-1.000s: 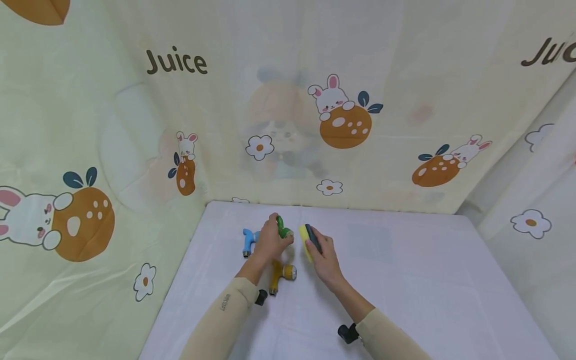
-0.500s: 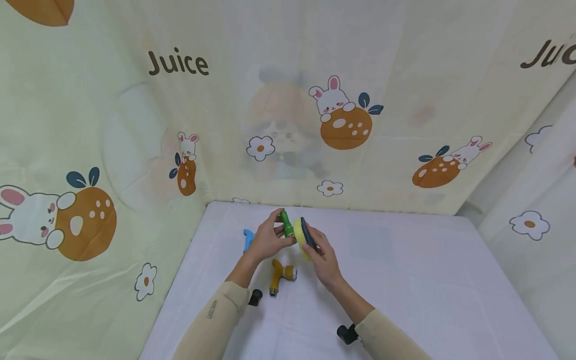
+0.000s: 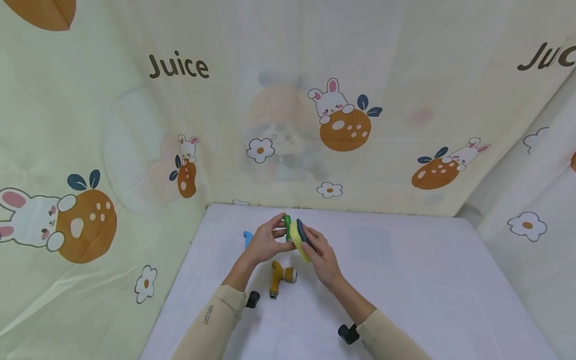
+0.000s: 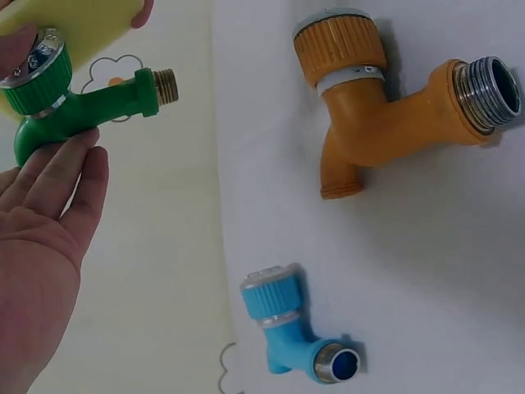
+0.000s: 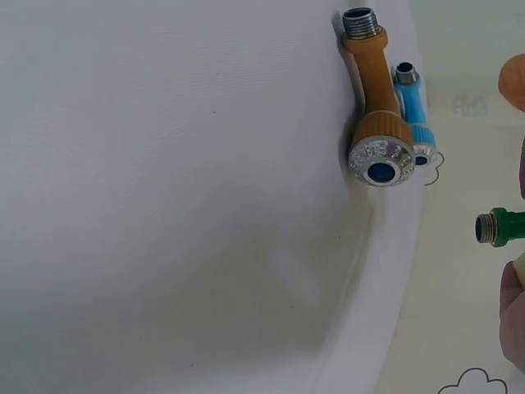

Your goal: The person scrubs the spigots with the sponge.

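My left hand [image 3: 265,243] holds a green plastic faucet [image 4: 107,105] above the table, its fingers round the body and the threaded metal inlet pointing out. In my right hand [image 3: 326,257] is a sponge [image 3: 296,237], yellow on one face and dark on the other. Its yellow face lies against the green faucet, near the knob in the left wrist view. An orange-yellow faucet [image 3: 275,279] lies on the table below the hands. A smaller blue faucet [image 4: 287,324] lies farther left, partly hidden behind the left hand in the head view.
The table [image 3: 405,280] has a white cloth. Printed curtains [image 3: 270,100] hang behind it and along both sides, close to its far edge. Dark wrist-camera mounts [image 3: 347,334] stick out below the sleeves.
The left hand has lifted and turned the green faucet upright, uncovering more of the orange-yellow one. The sponge has shifted slightly left and now meets the green faucet.
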`<act>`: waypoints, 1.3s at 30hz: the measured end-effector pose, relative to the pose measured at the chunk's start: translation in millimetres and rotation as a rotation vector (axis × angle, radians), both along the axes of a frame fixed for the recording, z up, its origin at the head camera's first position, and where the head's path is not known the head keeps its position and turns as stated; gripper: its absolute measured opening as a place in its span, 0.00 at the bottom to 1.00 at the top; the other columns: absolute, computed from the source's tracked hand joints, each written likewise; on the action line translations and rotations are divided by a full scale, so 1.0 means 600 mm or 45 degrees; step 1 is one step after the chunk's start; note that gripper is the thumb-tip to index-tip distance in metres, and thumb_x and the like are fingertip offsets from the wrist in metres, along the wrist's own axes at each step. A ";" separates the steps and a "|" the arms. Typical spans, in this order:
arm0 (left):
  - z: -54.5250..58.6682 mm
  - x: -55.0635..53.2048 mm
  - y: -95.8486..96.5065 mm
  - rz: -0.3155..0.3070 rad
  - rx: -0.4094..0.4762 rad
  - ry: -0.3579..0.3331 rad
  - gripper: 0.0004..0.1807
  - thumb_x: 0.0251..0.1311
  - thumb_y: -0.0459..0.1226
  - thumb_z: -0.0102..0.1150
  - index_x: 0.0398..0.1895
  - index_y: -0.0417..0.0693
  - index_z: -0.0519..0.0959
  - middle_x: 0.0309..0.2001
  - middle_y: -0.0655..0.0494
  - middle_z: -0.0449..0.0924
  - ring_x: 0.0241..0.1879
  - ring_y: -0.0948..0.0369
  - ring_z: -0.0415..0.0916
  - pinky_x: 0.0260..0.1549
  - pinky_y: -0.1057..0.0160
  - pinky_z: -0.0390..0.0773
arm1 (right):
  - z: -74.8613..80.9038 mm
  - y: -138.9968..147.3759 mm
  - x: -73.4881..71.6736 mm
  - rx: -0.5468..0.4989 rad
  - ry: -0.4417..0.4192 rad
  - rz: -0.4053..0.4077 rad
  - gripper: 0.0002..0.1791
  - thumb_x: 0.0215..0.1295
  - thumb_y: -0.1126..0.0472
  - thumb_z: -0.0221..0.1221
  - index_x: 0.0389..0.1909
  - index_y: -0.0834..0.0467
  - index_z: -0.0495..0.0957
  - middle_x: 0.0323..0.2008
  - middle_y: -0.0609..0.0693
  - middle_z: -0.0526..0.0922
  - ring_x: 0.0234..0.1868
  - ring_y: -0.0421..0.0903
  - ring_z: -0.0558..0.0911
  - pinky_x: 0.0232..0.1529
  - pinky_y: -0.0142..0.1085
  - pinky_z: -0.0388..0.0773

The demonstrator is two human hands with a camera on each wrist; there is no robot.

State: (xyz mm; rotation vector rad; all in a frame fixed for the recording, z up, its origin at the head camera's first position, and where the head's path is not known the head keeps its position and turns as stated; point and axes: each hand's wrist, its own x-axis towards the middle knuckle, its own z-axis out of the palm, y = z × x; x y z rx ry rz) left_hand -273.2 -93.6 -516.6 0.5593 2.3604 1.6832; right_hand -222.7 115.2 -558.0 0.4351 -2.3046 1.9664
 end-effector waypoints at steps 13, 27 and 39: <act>0.006 0.009 0.007 -0.095 -0.125 0.079 0.54 0.56 0.42 0.78 0.83 0.49 0.56 0.66 0.51 0.77 0.69 0.47 0.75 0.65 0.47 0.77 | 0.007 0.002 -0.001 -0.045 -0.067 -0.019 0.28 0.76 0.54 0.61 0.75 0.47 0.71 0.76 0.49 0.67 0.76 0.54 0.65 0.66 0.26 0.69; 0.003 0.009 0.008 -0.087 -0.182 0.153 0.50 0.56 0.40 0.79 0.80 0.52 0.61 0.66 0.49 0.78 0.68 0.45 0.76 0.65 0.47 0.77 | 0.006 0.005 -0.004 -0.017 -0.024 -0.026 0.28 0.73 0.57 0.64 0.73 0.51 0.73 0.75 0.54 0.70 0.77 0.60 0.65 0.77 0.63 0.57; 0.008 0.013 0.009 -0.082 -0.152 0.137 0.52 0.54 0.39 0.80 0.80 0.52 0.61 0.64 0.50 0.79 0.67 0.47 0.77 0.65 0.49 0.78 | 0.010 0.003 -0.004 -0.084 -0.011 -0.042 0.28 0.72 0.59 0.65 0.71 0.54 0.75 0.73 0.54 0.72 0.75 0.58 0.67 0.76 0.57 0.60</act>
